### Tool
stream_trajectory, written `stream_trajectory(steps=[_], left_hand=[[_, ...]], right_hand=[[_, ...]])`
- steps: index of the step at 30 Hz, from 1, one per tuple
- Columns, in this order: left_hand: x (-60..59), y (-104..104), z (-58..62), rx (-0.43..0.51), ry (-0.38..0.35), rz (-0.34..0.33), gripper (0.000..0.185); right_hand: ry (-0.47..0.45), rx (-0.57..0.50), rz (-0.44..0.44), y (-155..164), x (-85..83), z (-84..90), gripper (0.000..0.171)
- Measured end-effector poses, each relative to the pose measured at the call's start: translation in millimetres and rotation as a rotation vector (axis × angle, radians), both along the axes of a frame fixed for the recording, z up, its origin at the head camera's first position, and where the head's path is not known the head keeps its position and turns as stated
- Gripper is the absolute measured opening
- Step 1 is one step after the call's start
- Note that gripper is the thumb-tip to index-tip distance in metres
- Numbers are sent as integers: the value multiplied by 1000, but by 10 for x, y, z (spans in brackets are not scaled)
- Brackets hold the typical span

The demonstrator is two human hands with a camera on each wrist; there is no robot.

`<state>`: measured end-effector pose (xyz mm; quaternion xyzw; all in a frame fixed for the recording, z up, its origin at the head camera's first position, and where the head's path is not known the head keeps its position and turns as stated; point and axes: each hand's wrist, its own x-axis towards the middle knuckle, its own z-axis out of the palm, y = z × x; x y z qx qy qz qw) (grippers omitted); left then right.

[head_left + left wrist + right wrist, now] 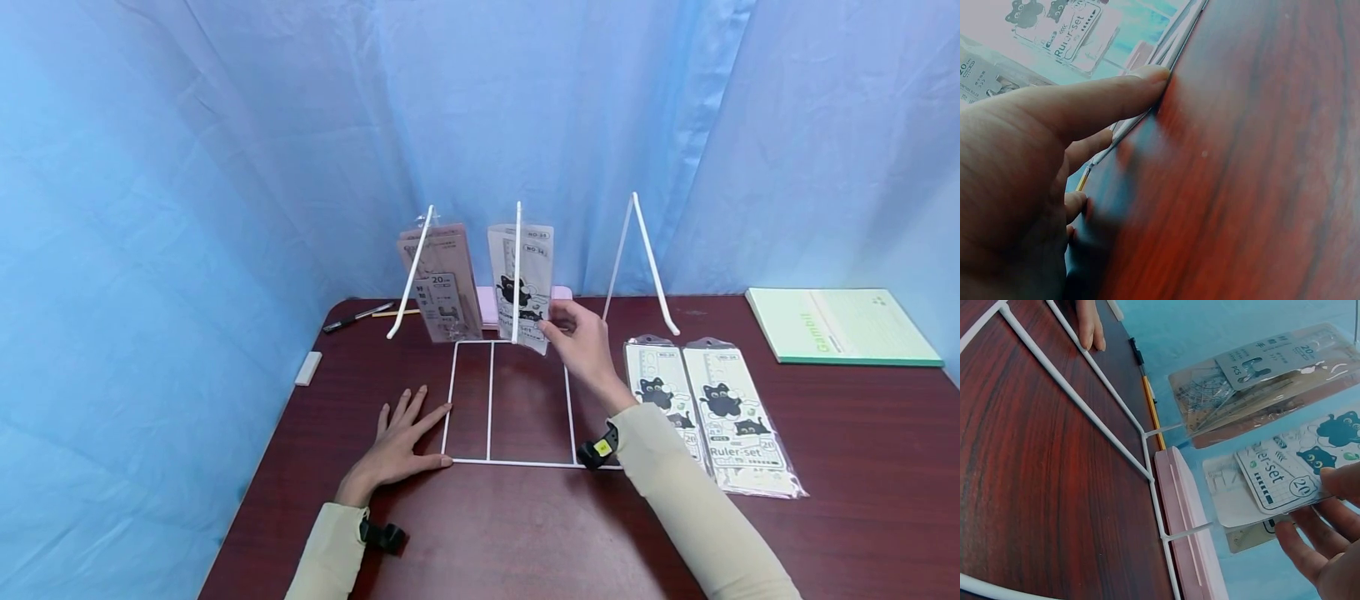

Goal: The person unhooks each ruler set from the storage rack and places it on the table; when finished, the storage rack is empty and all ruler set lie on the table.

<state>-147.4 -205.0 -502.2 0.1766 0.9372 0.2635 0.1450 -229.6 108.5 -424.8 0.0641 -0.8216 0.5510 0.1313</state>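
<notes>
A white wire rack [517, 462] lies with its base frame on the dark wooden table, three hooks standing up at the back. A cat-print ruler-set packet [528, 279] hangs on the middle hook. My right hand [551, 327] pinches its lower edge between thumb and fingers; the right wrist view shows the same packet [1272, 475] and right hand [1319, 512]. Brown ruler packets [442, 283] hang on the left hook. My left hand [397, 442] lies flat on the table, its thumb [1141, 84] touching the frame's left wire [1179, 37]. The right hook holds nothing.
Two more ruler-set packets [712, 417] lie flat to the right of the rack. A green notebook [840, 325] sits at the far right. A pink box [1188, 531] lies behind the rack. A pen [356, 317], a pencil [395, 313] and a white eraser [308, 367] are at the back left.
</notes>
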Motion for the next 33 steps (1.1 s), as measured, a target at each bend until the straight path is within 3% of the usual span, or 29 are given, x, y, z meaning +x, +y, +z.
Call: stream_trajectory(steps=[12,33], left_hand=[[-8,-1,-18,0,10,8,85],[1,12,-6,-6,14,10,84]], right_hand=[[-15,-34,2,9,45,-38,32],[82,-8,-25,9,217,-23,27]])
